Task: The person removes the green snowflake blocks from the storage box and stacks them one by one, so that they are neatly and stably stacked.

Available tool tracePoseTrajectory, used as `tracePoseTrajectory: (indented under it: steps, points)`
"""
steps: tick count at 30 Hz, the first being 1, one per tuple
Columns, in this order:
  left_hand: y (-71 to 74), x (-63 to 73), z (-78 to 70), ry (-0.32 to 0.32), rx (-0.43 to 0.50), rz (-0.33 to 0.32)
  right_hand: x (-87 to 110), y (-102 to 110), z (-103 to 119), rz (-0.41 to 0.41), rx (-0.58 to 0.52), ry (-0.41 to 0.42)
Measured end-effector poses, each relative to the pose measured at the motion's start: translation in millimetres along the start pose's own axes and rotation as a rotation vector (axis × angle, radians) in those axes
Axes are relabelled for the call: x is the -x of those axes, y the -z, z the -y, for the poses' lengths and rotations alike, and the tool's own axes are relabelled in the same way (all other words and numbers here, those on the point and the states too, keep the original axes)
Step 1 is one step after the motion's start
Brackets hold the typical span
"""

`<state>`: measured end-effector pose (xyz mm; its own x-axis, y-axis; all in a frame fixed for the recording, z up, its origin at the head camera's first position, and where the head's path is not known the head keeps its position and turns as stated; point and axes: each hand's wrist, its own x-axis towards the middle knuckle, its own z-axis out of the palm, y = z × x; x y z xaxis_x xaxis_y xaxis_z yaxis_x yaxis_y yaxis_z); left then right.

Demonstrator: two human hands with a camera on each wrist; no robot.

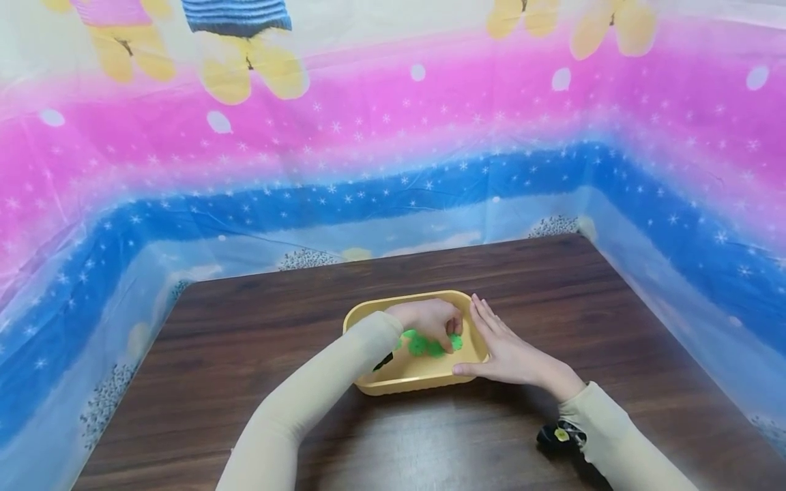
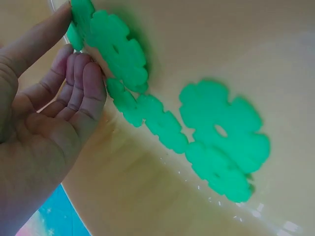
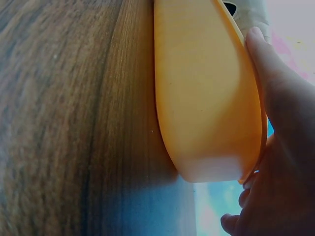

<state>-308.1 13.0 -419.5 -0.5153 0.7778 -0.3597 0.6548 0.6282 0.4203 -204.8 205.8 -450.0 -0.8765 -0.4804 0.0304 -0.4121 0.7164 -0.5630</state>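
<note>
A yellow plastic tray (image 1: 408,389) stands on the table, with several green flower-shaped discs (image 2: 226,125) inside along its bottom and wall. Some of the discs touch in a row; whether they are slotted together I cannot tell. My left hand (image 1: 432,319) reaches into the tray. Its thumb and fingertips pinch a green disc (image 1: 456,342) at the right end of the group, partly hidden in the left wrist view. My right hand (image 1: 510,353) rests on the tray's right end, fingers extended along the far side of the rim and thumb on the near side.
The dark wooden table (image 1: 245,348) extends round the tray. A printed cloth (image 1: 381,170) in pink and blue hangs behind and at both sides. A black device (image 1: 555,436) is at my right wrist.
</note>
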Motion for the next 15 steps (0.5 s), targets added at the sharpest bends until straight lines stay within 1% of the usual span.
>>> tracePoseTrajectory:
  steps: [4, 10, 12, 15]
  points:
    - [0.9, 0.7, -1.3, 0.0, 0.002, -0.006, 0.1, 1.0, 1.7, -0.001, -0.007, -0.002]
    - [1.8, 3.6, -2.8, 0.021, 0.027, -0.001, -0.2, -1.3, 2.1, -0.004, -0.015, 0.002]
    - [3.1, 4.1, -2.7, 0.016, 0.022, -0.004, -0.4, -1.5, 1.3, -0.006, -0.014, 0.001]
    - [6.6, 6.3, -2.2, -0.01, -0.009, -0.012, 0.0, -1.2, 0.2, -0.014, -0.01, -0.001]
